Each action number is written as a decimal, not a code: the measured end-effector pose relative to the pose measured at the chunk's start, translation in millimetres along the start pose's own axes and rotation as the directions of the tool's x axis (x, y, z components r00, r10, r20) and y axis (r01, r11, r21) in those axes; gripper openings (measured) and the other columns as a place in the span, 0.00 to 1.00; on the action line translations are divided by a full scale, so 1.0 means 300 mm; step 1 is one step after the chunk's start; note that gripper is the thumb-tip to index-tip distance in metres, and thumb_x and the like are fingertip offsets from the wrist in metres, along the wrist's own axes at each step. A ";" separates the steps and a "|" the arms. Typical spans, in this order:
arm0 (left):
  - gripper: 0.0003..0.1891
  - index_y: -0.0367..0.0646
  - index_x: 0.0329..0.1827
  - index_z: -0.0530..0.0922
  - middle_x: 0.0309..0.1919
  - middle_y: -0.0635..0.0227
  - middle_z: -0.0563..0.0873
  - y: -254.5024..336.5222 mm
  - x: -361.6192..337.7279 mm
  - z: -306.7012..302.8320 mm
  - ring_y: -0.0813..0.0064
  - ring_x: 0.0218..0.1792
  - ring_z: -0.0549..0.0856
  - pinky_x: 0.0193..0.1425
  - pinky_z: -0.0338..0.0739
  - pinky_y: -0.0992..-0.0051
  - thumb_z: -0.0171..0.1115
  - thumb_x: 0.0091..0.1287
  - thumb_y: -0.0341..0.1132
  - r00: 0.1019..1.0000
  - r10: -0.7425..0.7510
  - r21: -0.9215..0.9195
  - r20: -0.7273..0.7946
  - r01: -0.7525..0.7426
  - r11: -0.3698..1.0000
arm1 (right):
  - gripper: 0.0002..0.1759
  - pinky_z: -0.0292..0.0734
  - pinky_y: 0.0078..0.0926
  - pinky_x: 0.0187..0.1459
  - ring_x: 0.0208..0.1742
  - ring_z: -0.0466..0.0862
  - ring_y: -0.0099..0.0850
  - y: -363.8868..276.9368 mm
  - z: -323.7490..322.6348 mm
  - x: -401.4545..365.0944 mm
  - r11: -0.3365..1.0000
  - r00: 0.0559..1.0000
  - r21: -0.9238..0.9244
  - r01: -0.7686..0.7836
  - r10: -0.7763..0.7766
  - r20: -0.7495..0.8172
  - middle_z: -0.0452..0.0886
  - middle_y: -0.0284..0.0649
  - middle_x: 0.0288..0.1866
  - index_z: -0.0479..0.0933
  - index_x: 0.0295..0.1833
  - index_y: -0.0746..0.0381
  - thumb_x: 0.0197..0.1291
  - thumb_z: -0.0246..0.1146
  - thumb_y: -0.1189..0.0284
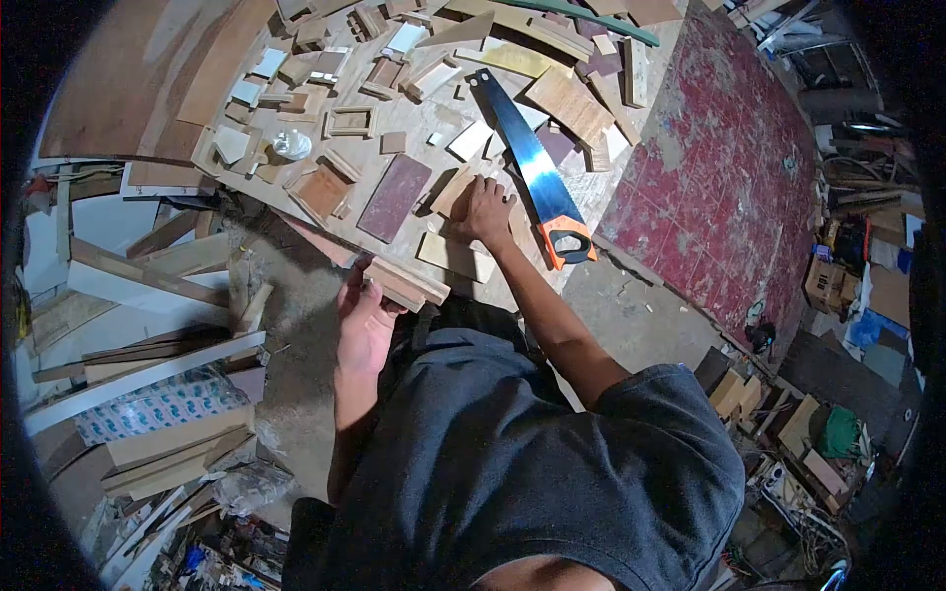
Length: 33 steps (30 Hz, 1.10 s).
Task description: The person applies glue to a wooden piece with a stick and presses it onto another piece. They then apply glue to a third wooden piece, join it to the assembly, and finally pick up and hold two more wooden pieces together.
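My left hand (363, 320) is closed around a small wooden assembly (406, 284) of joined strips, held just off the table's near edge. My right hand (488, 212) rests on the table with its fingers curled over the end of a light wooden block (452, 193). To its right lies a handsaw (532, 163) with an orange and black handle. A pale wood piece (455, 256) sits nearer me, below the right hand. On the left is a dark reddish board (394, 197).
Small box-like wooden pieces (325, 187) and offcuts cover the table (286, 212). A clear plastic container (292, 145) stands at left. Scrap boards (148, 295) and a patterned wrapped bundle (163, 404) lie on the left floor. A worn red surface (709, 197) stretches to the right.
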State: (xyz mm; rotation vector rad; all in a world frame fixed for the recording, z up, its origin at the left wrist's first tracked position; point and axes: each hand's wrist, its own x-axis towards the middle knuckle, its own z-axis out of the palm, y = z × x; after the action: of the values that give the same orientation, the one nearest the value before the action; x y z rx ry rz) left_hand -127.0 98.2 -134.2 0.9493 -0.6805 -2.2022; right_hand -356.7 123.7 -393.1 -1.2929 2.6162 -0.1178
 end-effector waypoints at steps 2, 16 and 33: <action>0.24 0.37 0.66 0.68 0.60 0.58 0.78 0.023 -0.007 0.009 0.63 0.62 0.78 0.67 0.73 0.60 0.60 0.70 0.38 1.000 0.020 -0.017 0.023 -0.019 1.000 | 0.52 0.64 0.61 0.59 0.57 0.74 0.42 0.001 0.042 0.010 1.000 1.000 -0.029 0.002 -0.002 -0.008 0.72 0.40 0.55 0.64 0.65 0.62 0.32 0.80 0.57; 0.20 0.37 0.62 0.71 0.54 0.63 0.79 0.116 -0.040 0.037 0.72 0.54 0.80 0.59 0.77 0.69 0.62 0.69 0.32 0.998 0.054 0.002 -0.036 -0.054 0.999 | 0.63 0.66 0.61 0.60 0.60 0.74 0.46 0.014 -0.053 -0.019 0.998 0.990 0.056 -0.010 0.002 0.140 0.72 0.45 0.58 0.62 0.67 0.64 0.25 0.79 0.43; 0.18 0.39 0.57 0.79 0.39 0.71 0.84 0.128 0.061 -0.007 0.84 0.37 0.81 0.41 0.77 0.82 0.69 0.64 0.30 0.992 0.015 0.294 0.122 -0.050 0.954 | 0.59 0.75 0.33 0.58 0.57 0.80 0.41 -0.124 -0.794 -0.195 0.523 0.928 0.841 -0.139 -0.229 0.295 0.78 0.55 0.58 0.66 0.66 0.76 0.30 0.82 0.55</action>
State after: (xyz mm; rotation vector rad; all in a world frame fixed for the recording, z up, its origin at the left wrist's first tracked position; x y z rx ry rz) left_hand -122.0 59.2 -118.1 0.9488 -1.1000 -2.1782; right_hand -348.6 141.2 -145.7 -0.8615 1.7277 -0.9489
